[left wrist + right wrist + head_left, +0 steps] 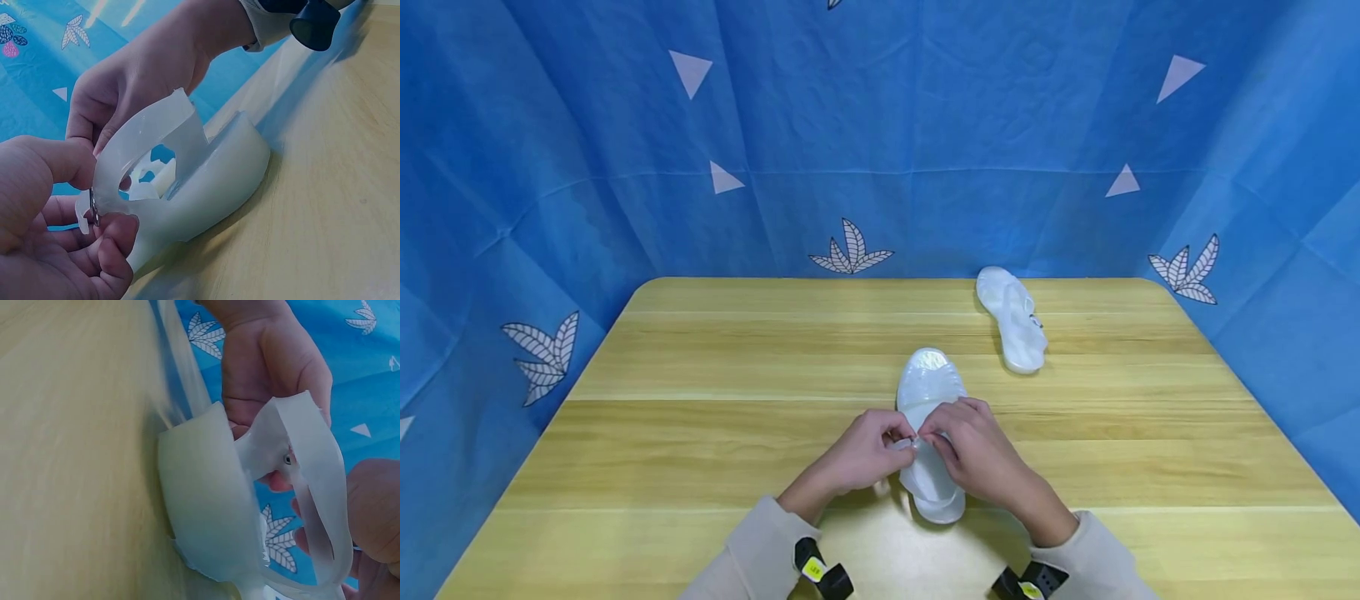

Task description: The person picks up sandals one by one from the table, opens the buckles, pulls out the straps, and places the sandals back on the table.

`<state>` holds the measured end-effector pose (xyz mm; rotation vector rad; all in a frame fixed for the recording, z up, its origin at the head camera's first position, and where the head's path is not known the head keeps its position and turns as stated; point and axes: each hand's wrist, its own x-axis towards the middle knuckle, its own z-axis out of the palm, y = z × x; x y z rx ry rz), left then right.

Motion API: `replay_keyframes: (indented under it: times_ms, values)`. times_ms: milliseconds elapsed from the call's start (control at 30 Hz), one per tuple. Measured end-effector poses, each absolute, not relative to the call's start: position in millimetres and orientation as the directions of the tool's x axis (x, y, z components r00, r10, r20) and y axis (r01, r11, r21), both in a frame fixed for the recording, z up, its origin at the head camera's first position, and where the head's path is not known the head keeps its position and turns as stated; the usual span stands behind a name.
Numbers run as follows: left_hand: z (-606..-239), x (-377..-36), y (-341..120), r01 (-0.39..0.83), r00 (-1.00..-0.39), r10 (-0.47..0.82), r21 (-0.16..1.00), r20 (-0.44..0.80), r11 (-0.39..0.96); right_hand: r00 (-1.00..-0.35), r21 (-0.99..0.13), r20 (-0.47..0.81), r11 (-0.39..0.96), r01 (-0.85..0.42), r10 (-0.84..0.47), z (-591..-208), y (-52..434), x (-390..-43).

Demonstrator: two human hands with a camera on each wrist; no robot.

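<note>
A translucent white sandal [931, 385] lies sole down near the middle of the table's front part, between both hands. My left hand [871, 450] pinches the sandal's strap by a small metal buckle [94, 207], its fingers curled. From the other side, my right hand [972, 450] pinches the strap at the same spot, fingertips close to the left ones. In the right wrist view the ankle strap [328, 487] loops up above the heel. The right fingertips are partly hidden behind the strap in the left wrist view.
A matching white sandal [1009, 312] rests at the back right, with a small buckle on its side. Blue cloth [917, 125] with white leaf and triangle prints hangs round the wooden table [700, 433]. Both wrists wear black camera bands.
</note>
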<state>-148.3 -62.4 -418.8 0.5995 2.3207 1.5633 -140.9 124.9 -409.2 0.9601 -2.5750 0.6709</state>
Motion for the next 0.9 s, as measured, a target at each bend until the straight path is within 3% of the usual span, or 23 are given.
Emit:
replay_keyframes:
  times_ms: [900]
  values:
    - [-415.5,-147.8,-61.8,0.219,-0.872,0.49,0.906,0.015,0.362,-0.725,-0.361,0.462,0.638,-0.68,-0.511,-416.5,122.8,-145.1]
